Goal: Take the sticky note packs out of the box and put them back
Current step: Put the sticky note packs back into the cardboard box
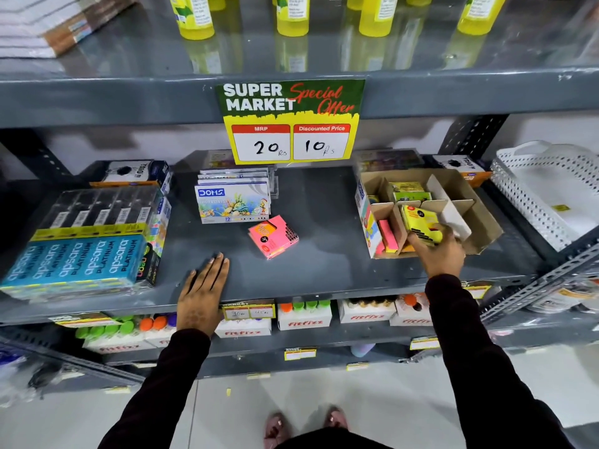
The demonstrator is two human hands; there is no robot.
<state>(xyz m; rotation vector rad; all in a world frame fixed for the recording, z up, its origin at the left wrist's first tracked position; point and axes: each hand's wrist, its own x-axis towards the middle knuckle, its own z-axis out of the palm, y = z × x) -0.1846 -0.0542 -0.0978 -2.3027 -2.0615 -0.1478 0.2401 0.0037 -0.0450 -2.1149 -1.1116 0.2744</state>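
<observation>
A brown cardboard box (479,215) with dividers stands on the grey shelf (324,270) at the right. My right hand (442,251) grips a yellow sticky note pack (419,223) just above the box's front compartments. More packs stay in the box: a green one (408,192) at the back and pink and yellow ones (389,236) at the front left. A pink sticky note pack (272,236) lies on the shelf in the middle, outside the box. My left hand (202,293) rests flat on the shelf's front edge, fingers apart, holding nothing.
A stack of DOMS pastel boxes (233,199) sits behind the pink pack. Blue Apsara pencil packs (77,257) fill the shelf's left side. A white perforated basket (547,192) stands at the far right. A price sign (291,121) hangs from the upper shelf. Yellow bottles (291,14) stand above.
</observation>
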